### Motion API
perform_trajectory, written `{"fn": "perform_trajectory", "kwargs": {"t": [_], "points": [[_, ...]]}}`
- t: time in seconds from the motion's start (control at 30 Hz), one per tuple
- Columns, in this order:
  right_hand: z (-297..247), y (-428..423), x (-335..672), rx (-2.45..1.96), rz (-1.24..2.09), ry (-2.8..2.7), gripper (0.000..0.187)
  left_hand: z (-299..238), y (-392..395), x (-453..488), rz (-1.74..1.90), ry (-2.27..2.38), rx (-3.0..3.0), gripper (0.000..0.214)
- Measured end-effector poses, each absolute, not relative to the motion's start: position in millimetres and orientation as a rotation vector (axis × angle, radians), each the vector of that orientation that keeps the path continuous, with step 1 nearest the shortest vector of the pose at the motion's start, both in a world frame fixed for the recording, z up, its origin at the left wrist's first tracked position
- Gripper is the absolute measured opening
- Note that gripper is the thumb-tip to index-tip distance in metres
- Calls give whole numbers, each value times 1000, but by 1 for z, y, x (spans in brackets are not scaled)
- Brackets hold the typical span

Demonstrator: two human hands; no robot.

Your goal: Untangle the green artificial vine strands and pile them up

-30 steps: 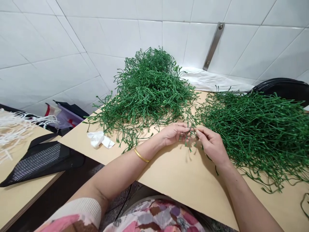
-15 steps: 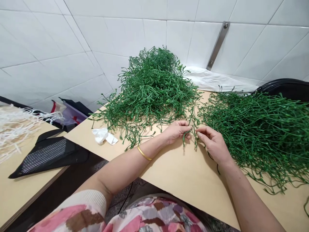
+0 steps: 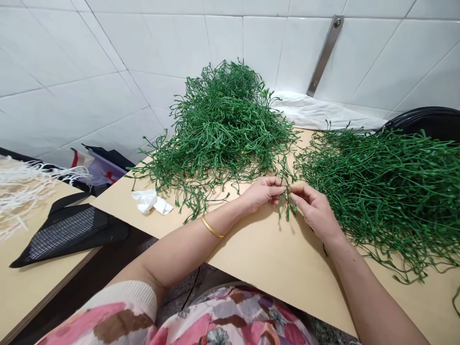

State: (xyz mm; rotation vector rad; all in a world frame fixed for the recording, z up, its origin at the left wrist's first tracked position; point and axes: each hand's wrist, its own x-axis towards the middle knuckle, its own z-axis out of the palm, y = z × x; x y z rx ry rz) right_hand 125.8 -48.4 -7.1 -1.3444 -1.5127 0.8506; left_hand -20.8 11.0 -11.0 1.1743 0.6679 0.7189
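My left hand (image 3: 263, 192) and my right hand (image 3: 315, 211) meet fingertip to fingertip over the tan tabletop (image 3: 273, 258). Both pinch the same small green plastic sprig (image 3: 287, 207), whose thin stems hang down between them. A gold bangle (image 3: 211, 228) sits on my left wrist. Behind my left hand rises a tall heap of green plastic sprigs (image 3: 223, 124). To the right of my right hand lies a wide, flatter heap of the same sprigs (image 3: 384, 187).
A crumpled white scrap (image 3: 150, 201) lies near the table's left edge. A black mesh bag (image 3: 68, 230) and white strands (image 3: 21, 187) rest on a second table at left. White cloth (image 3: 316, 112) and a black object (image 3: 427, 122) lie by the tiled wall.
My hands have stayed together on the sprig, with only small finger movements. The view has tilted slightly, so the heaps sit a little higher in the picture.
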Motion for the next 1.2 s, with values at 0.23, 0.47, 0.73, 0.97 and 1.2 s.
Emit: {"fn": "perform_trajectory", "kwargs": {"t": [0.23, 0.47, 0.73, 0.97, 1.2], "points": [[-9, -51, 125, -1419, 695, -1535, 20, -8, 10, -22, 696, 689, 1208, 12], [-6, -51, 125, -1433, 729, -1558, 15, -10, 8, -21, 653, 631, 1245, 15], [-10, -51, 117, -1497, 768, -1518, 16, -10, 6, -19, 678, 618, 1254, 15], [4, -53, 127, -1373, 889, -1673, 29, -7, 13, -29, 492, 506, 1134, 16], [8, -55, 130, -1128, 1299, -1260, 31, -8, 20, -29, 573, 472, 1051, 24]]}}
